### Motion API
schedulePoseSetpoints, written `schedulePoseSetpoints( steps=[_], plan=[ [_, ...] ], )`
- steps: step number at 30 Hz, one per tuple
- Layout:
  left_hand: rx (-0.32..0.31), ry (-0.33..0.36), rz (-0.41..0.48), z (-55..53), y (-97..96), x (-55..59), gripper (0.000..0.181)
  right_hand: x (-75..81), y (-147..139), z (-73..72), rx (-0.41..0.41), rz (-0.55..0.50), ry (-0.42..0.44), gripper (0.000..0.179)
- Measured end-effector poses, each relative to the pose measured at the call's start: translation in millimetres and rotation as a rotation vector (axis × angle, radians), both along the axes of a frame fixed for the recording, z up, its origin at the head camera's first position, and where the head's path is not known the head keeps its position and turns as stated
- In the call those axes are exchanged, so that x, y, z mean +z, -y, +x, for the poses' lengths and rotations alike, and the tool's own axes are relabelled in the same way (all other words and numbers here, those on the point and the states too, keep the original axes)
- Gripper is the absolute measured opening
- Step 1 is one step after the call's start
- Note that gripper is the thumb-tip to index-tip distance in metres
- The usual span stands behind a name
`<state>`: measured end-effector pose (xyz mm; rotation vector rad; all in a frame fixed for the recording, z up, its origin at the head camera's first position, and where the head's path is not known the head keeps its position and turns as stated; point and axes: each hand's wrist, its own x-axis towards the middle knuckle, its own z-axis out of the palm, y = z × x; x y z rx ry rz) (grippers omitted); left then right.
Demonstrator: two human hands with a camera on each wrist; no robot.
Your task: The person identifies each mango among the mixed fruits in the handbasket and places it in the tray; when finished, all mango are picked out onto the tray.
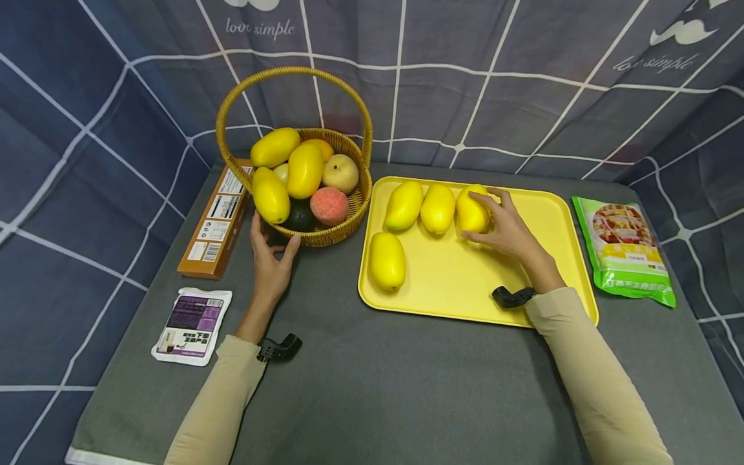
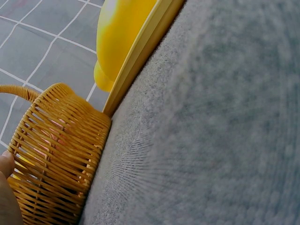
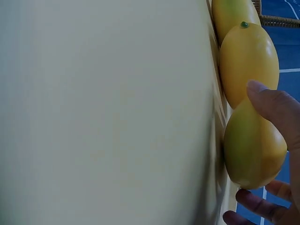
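On the yellow tray (image 1: 442, 284) lie several yellow mangoes, three of them in a row along its far side. My right hand (image 1: 511, 232) grips the rightmost mango of that row (image 1: 472, 208), thumb on the near side and fingers around the far side. In the right wrist view this mango (image 3: 251, 145) sits between thumb and fingers, against its neighbour (image 3: 248, 61). My left hand (image 1: 272, 268) touches the near left side of a wicker basket (image 1: 322, 237), fingers spread. The left wrist view shows its thumb (image 2: 5, 164) against the weave.
The basket, its tall handle (image 1: 290, 70) upright, holds mangoes, a peach-like red fruit (image 1: 329, 206), a pale round fruit (image 1: 340, 174) and others. At left lie a brown box (image 1: 212, 223) and a white-purple pouch (image 1: 192, 326). A green food packet (image 1: 624, 250) lies right of the tray.
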<state>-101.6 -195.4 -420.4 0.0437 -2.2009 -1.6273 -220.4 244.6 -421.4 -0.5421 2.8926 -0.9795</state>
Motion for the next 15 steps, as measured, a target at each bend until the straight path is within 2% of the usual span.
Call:
schedulePoseSetpoints(
  steps=[10,15],
  plan=[
    [-0.004,0.0,0.004,0.5,-0.3,0.7,0.082,-0.1,1.1,1.4,0.021,0.057,-0.054,0.086],
    [-0.002,0.003,0.008,0.6,0.0,0.9,0.082,5.7,2.5,5.1,0.016,0.094,-0.099,0.084]
  ],
)
